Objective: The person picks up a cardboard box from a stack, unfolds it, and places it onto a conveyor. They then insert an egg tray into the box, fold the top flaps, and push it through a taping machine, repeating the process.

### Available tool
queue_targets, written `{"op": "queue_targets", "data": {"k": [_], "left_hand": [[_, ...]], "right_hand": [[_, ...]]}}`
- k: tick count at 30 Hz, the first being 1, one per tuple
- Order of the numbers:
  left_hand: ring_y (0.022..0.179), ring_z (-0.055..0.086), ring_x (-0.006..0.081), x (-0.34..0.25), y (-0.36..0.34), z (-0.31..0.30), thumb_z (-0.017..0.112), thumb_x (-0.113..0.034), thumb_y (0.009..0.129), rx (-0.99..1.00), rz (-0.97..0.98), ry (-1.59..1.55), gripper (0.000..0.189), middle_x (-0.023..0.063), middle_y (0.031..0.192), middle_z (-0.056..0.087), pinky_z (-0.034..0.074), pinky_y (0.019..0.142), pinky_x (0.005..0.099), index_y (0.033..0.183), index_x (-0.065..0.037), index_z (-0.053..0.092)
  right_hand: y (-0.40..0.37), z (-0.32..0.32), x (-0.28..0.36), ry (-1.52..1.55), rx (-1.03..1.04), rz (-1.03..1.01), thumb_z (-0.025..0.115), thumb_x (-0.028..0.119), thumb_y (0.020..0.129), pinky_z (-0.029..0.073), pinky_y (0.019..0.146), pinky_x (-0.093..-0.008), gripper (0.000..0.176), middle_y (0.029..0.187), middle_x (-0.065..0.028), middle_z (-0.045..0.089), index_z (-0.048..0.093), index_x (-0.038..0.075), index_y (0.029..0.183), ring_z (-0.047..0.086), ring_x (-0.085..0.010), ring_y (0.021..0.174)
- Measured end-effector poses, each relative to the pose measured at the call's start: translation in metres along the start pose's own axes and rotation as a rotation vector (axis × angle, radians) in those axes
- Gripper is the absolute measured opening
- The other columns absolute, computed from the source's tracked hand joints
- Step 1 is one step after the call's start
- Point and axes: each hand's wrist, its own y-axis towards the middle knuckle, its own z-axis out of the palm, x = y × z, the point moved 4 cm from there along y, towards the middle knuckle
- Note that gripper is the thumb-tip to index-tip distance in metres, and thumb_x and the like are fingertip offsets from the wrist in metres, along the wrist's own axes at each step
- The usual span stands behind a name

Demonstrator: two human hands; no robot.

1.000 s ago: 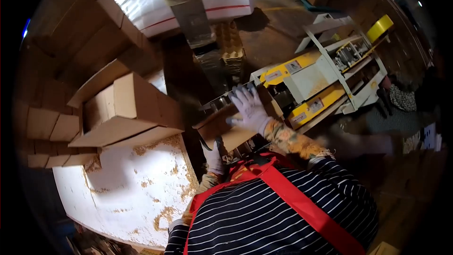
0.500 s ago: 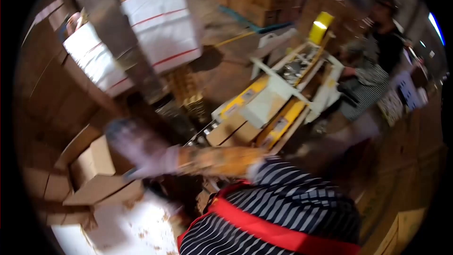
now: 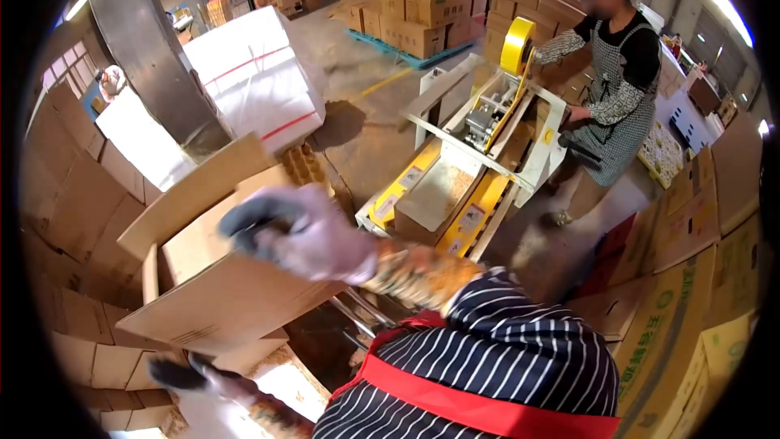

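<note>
Right hand (image 3: pixel 305 236) and left hand (image 3: pixel 199 376) at open carton (image 3: pixel 231 301); contact unclear

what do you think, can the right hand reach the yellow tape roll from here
Probably not: the yellow tape roll is across the machine, beyond its frame, near the co-worker, while the right hand is over the open carton.

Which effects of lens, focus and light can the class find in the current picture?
Head view: black corners and bowed lines suggest a wide, fisheye-like lens; the right hand looks soft, probably from motion. Head view again: glare bleaches the white panel at left; a dark shadow falls on the floor beside the wrapped stack.
</note>
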Motion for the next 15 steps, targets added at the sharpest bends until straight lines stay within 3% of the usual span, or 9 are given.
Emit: {"op": "queue_targets", "data": {"k": [2,4,6,9,10,12,13,14,15], "left_hand": [[0.134,0.042,0.0281,-0.011,0.001,0.049,0.054,-0.006,0.092,0.26,-0.061,0.104,0.058,0.0164,0.148,0.04,0.038,0.109,0.0388,0.147,-0.002,0.034],[0.116,0.055,0.0219,0.032,0.004,0.065,0.06,-0.007,0.092,0.593,-0.118,0.024,0.045,0.0115,0.13,0.055,0.041,0.103,0.035,0.134,0.0,0.048],[0.105,0.057,0.0171,0.132,-0.03,0.012,0.065,-0.009,0.09,0.599,-0.393,0.282,0.038,0.0077,0.117,0.061,0.046,0.094,0.0321,0.125,0.0,0.055],[0.103,0.061,0.0155,0.174,-0.129,-0.021,0.072,-0.01,0.086,0.702,-0.429,0.325,0.026,0.0089,0.112,0.067,0.049,0.09,0.0309,0.11,-0.003,0.067],[0.106,0.062,0.0176,0.155,-0.147,-0.023,0.075,-0.008,0.083,0.901,-0.257,0.605,0.038,0.0115,0.116,0.067,0.051,0.09,0.0312,0.119,-0.001,0.064],[0.103,0.063,0.0204,0.158,-0.162,-0.02,0.079,-0.006,0.076,0.651,-0.501,0.374,0.079,0.0143,0.127,0.06,0.051,0.09,0.0337,0.145,-0.003,0.041],[0.107,0.06,0.0237,0.16,-0.162,-0.019,0.081,-0.009,0.075,0.618,-0.538,0.48,0.087,0.016,0.131,0.055,0.049,0.093,0.0359,0.148,-0.003,0.034],[0.111,0.058,0.0269,0.16,-0.156,-0.017,0.083,-0.011,0.073,0.605,-0.576,0.587,0.097,0.0178,0.135,0.051,0.047,0.097,0.0382,0.152,-0.004,0.027],[0.122,0.05,0.0331,0.144,-0.147,-0.001,0.085,-0.018,0.07,0.642,-0.238,0.825,0.106,0.021,0.138,0.046,0.041,0.104,0.0417,0.154,-0.006,0.021]], "right_hand": [[-0.027,-0.043,0.004,-0.054,-0.047,-0.019,0.062,0.01,0.093,0.053,0.073,-0.0236,0.027,0.097,-0.0056,0.069,0.063,-0.002,0.118,0.064,-0.0103,0.084],[-0.055,-0.079,-0.014,-0.138,-0.186,-0.017,0.06,-0.003,0.088,0.052,0.073,-0.022,0.031,0.092,-0.0033,0.069,0.066,0.003,0.118,0.062,-0.0066,0.08],[-0.107,-0.124,-0.065,-0.314,-0.234,0.184,0.065,0.0,0.087,0.053,0.075,-0.0229,0.035,0.094,-0.0028,0.07,0.065,0.005,0.122,0.063,-0.0058,0.081],[-0.207,-0.169,-0.142,-0.435,-0.384,0.524,0.068,0.0,0.085,0.052,0.079,-0.0232,0.047,0.103,-0.0043,0.071,0.059,0.007,0.131,0.064,-0.0068,0.087],[-0.246,-0.184,-0.169,-0.375,-0.522,0.583,0.068,-0.001,0.084,0.052,0.079,-0.0237,0.05,0.106,-0.0061,0.071,0.058,0.007,0.133,0.065,-0.0087,0.086],[-0.267,-0.18,-0.161,-0.774,-0.401,0.52,0.072,0.003,0.08,0.051,0.087,-0.0325,0.059,0.11,-0.0104,0.068,0.054,0.008,0.136,0.066,-0.0194,0.094],[-0.272,-0.188,-0.166,-1.276,-0.166,0.49,0.076,0.015,0.076,0.041,0.103,-0.0457,0.066,0.123,-0.0137,0.059,0.052,0.01,0.137,0.056,-0.0311,0.114],[-0.242,-0.164,-0.151,-1.657,-0.079,0.229,0.076,0.031,0.075,0.027,0.11,-0.0551,0.07,0.132,-0.0142,0.05,0.05,0.012,0.138,0.042,-0.0362,0.128],[-0.221,-0.154,-0.146,-1.712,-0.069,0.196,0.074,0.035,0.076,0.025,0.11,-0.0562,0.069,0.136,-0.0148,0.047,0.051,0.013,0.138,0.04,-0.0361,0.129]]}}
